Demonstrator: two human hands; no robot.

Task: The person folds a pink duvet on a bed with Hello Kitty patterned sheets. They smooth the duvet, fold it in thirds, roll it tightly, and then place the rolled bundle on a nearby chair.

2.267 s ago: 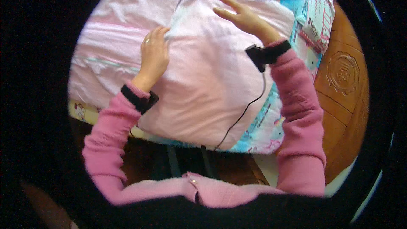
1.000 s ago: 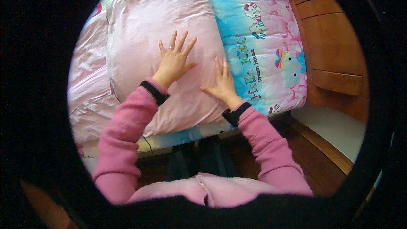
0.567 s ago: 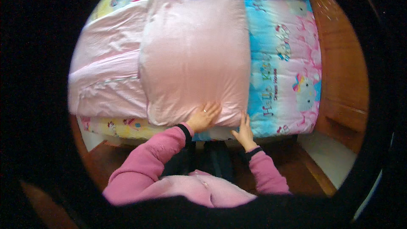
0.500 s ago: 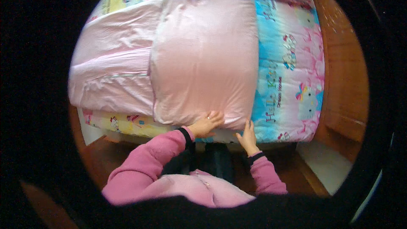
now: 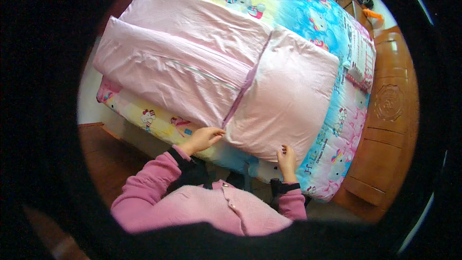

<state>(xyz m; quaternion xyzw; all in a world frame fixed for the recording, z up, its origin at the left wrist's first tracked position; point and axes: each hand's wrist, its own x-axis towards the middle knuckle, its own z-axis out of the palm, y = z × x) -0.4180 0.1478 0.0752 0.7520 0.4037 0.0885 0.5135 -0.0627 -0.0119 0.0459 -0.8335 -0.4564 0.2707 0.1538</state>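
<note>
A pale pink folded quilt (image 5: 166, 79) lies across the bed, its right end turned over into a thick square flap (image 5: 291, 91). A dark, narrow gap runs between that flap and the left part. My left hand (image 5: 203, 139) is at the near end of this gap, fingers stretched out, their tips at the quilt's near edge. Over the flap's near edge, further right, is my right hand (image 5: 286, 158). Its fingers are loosely bent and apart, with nothing seen in them; whether it touches the cloth I cannot tell.
Under the quilt is a mattress cover (image 5: 332, 161) with cartoon prints in blue, yellow and pink. A carved wooden headboard (image 5: 387, 110) stands at the right. By it lies a white-and-pink printed item (image 5: 361, 60). An orange object (image 5: 373, 14) shows at the far right.
My view has turned, so the bed now slants and more of the headboard shows. My left hand has moved left off the flap to the gap. My right hand has stayed near the flap's near edge.
</note>
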